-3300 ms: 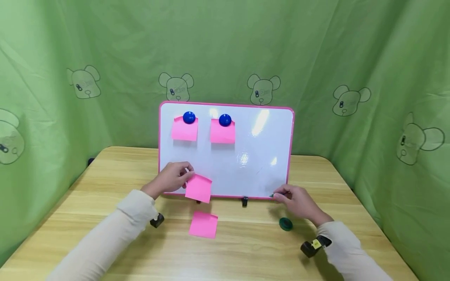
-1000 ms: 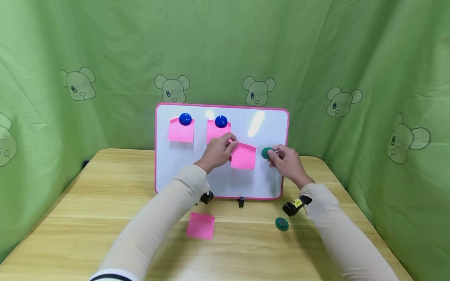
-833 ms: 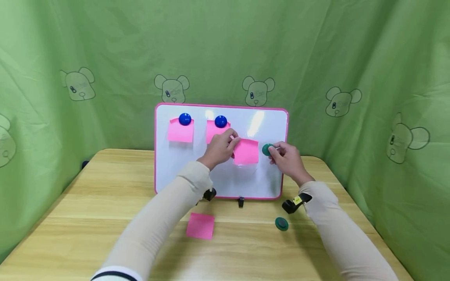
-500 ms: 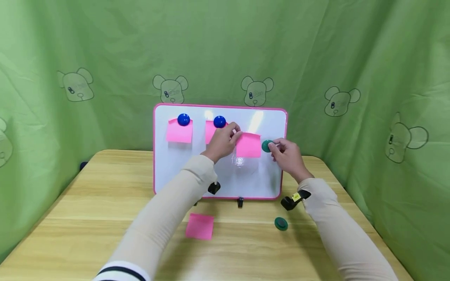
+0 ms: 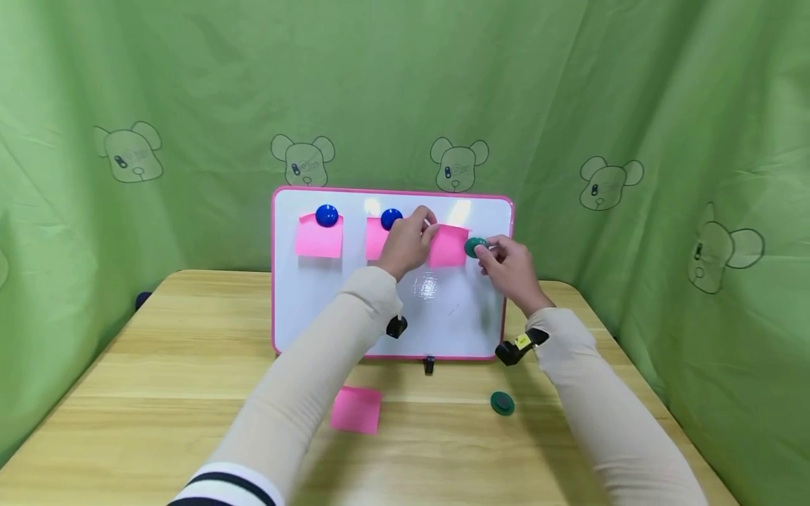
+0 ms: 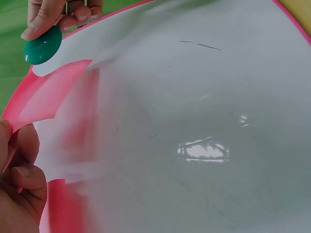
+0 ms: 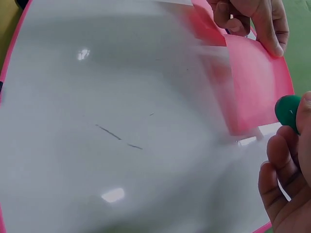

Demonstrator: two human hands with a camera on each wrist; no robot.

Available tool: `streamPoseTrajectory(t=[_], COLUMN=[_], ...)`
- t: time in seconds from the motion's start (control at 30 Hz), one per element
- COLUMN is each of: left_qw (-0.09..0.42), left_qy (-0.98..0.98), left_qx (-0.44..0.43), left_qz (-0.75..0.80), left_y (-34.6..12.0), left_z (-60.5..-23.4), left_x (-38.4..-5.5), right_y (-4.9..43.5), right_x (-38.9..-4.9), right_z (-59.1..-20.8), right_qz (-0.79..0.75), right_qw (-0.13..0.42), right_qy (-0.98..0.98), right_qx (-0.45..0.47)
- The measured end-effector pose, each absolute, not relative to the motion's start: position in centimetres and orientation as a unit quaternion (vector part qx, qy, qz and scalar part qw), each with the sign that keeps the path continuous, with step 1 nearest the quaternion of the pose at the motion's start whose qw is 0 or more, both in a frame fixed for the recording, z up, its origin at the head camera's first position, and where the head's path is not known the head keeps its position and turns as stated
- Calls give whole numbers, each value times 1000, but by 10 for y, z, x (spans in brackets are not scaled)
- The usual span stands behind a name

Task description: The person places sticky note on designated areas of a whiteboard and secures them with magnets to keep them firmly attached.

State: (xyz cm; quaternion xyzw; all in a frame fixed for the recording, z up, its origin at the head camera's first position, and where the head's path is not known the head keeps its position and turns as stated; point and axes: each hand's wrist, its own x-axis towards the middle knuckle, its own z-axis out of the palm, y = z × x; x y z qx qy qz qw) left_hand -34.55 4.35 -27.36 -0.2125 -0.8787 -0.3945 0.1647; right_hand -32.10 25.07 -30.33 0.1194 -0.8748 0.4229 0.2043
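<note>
My left hand (image 5: 408,242) pinches a pink sticky note (image 5: 449,246) by its upper left corner, in front of the upper right part of the whiteboard (image 5: 316,302). In the right wrist view that note (image 7: 257,82) stands a little off the board. My right hand (image 5: 512,270) holds a round green magnet (image 5: 476,247) between thumb and fingers, close to the note's right edge. Two more pink notes hang on the board to the left, one (image 5: 319,237) under a blue magnet (image 5: 326,216), the other (image 5: 376,239) under a second blue magnet (image 5: 391,218), partly hidden by my left hand.
On the wooden table (image 5: 190,337) before the board lie a loose pink note (image 5: 356,410) and another green magnet (image 5: 503,403). A black foot (image 5: 429,365) shows under the board's pink frame. Behind stands a green curtain (image 5: 380,77) with bear drawings.
From low at the board's left, the left hand has carried its note up and right. The right hand has raised its green magnet from the board's lower right corner to beside the note.
</note>
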Motion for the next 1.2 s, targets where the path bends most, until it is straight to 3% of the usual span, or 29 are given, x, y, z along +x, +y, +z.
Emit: streamPoseTrajectory(t=[0.9,1.2], left_qw=[145,182], left_qy=[-887,-899], left_qx=[-164,-171], left_qz=[-407,-361], left_y=[50,54], left_z=[-268,-267], left_x=[-359,-357], right_y=[221,216], right_x=[-346,-349], right_z=[-282,-280], right_qz=[445,427], right_qw=[224,233], right_qy=[-858,-865], right_qx=[122,120])
